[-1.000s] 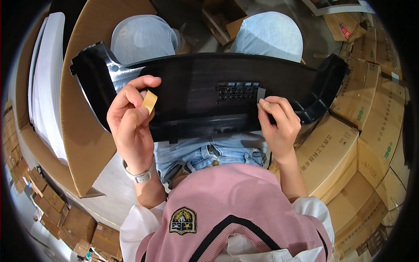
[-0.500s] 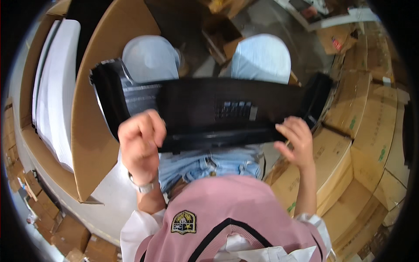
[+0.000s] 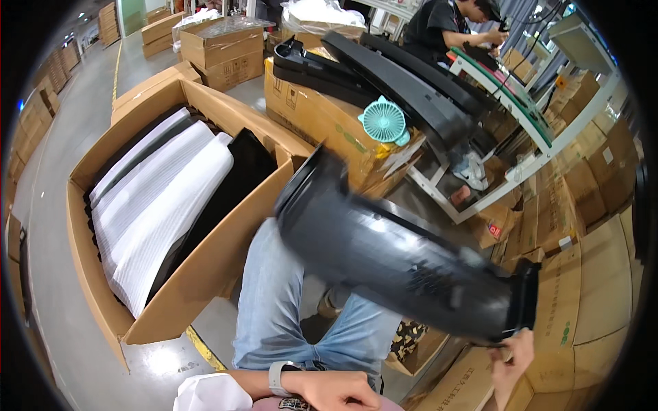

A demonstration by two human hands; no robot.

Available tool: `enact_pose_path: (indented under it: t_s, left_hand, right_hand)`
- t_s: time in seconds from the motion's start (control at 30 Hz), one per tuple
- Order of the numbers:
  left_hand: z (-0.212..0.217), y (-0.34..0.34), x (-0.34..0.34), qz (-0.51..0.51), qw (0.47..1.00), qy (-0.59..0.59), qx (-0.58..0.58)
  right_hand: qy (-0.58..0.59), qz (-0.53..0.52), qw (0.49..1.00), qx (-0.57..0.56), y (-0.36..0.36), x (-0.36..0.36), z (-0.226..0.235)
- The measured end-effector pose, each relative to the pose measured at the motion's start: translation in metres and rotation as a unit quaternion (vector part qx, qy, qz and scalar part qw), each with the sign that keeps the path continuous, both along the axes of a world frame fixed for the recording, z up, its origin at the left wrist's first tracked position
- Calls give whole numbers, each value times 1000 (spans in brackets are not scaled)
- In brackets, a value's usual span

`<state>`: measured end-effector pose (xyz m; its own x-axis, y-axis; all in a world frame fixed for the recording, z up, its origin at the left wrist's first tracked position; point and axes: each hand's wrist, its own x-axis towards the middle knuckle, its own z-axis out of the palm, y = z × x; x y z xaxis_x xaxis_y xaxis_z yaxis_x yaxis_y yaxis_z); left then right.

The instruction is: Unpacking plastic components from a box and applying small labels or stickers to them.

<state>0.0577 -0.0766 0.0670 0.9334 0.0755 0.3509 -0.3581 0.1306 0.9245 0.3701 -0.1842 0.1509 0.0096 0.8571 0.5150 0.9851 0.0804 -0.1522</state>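
A long, curved black plastic panel (image 3: 384, 253) with raised ends is held up slantwise over my knees. Its far left end reaches the open carton's corner in view; its near right end is in my right hand (image 3: 515, 357), whose fingers are closed on the edge. The panel is blurred by motion, and a small grid of slots shows toward its right part. My left hand (image 3: 336, 392), with a watch on its wrist, is in front of my body, away from the panel. Its fingers are curled closed; what they hold, if anything, is hidden.
At left, an open carton (image 3: 226, 284) holds black panels and white foam sheets (image 3: 161, 205). Ahead, more black panels (image 3: 404, 89) and a teal fan (image 3: 384, 120) lie on a cardboard box (image 3: 301, 113). A co-worker (image 3: 445, 31) is beside a white-framed bench (image 3: 569, 133). Cartons line the right.
The panel has swung from lying level across my lap to a slant ahead of me. My left hand has come off its side and dropped toward my body. The view has tilted up.
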Motion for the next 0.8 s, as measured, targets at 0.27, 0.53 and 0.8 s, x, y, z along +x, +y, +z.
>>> enact_pose_path:
  t_s: [0.27, 0.53, 0.8]
  left_hand:
    - [-92, 41, 28, 97, 923, 174, -328]
    - [-148, 80, 21, 307, 800, 180, -482]
    - [-183, 72, 38, 358, 843, 266, -300]
  right_hand:
    - [-14, -4, 969, 246, 160, 59, 70]
    - [-115, -55, 948, 290, 432, 121, 110]
    - [-100, -104, 975, 171, 566, 154, 84]
